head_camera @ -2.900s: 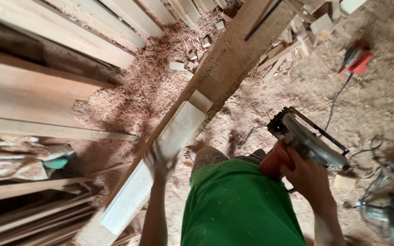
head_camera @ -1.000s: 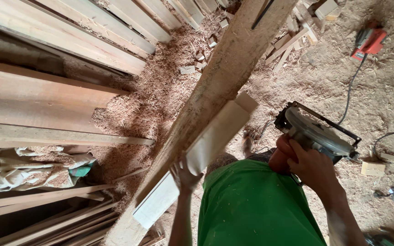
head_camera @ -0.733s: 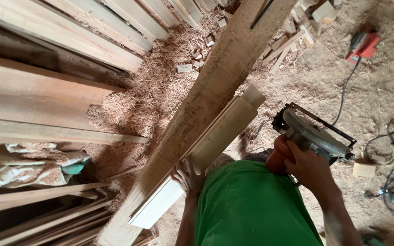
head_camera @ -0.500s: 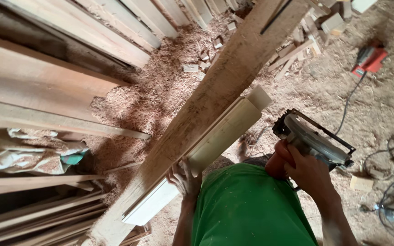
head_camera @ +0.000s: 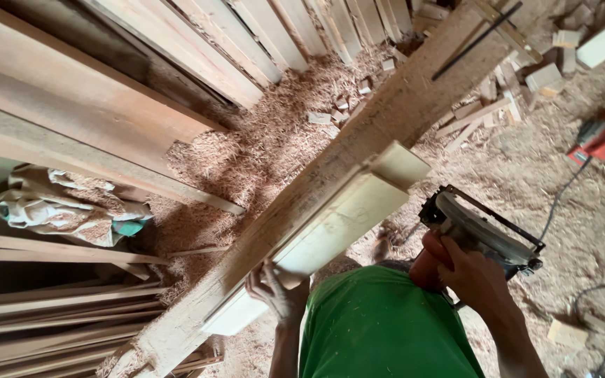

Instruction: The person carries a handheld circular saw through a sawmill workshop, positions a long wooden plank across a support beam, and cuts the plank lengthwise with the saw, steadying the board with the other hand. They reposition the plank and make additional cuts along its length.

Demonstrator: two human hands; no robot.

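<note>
gripped in the left hand [head_camera: 278,294] is a pale board [head_camera: 330,231], with the fingers closed around its lower edge near the middle of its length. the board lies along the side of a long rough beam [head_camera: 386,126] and touches it, and both run in the same slanted direction from the lower left to the upper right. the upper end of the board shows its cut face, pale and square. the right hand [head_camera: 474,276] is closed on the reddish handle of a circular saw [head_camera: 481,234], which it holds in the air to the right of the board, apart from the wood; the round guard of the saw points up and to the left. between the two arms there is the green shirt [head_camera: 386,329] of the person, with sawdust on it. the floor [head_camera: 526,168] is covered with sawdust and shavings, thickest at the left of the beam. small offcuts [head_camera: 348,105] lie in the shavings near the top, and more of them lie beside the beam at the upper right. wide planks [head_camera: 78,105] lean at the left, and a crumpled cloth [head_camera: 64,210] rests on the stack below them. a red power tool [head_camera: 600,136] lies on the floor at the far right, well apart from the hands, with a cable [head_camera: 561,196] running from it.
</note>
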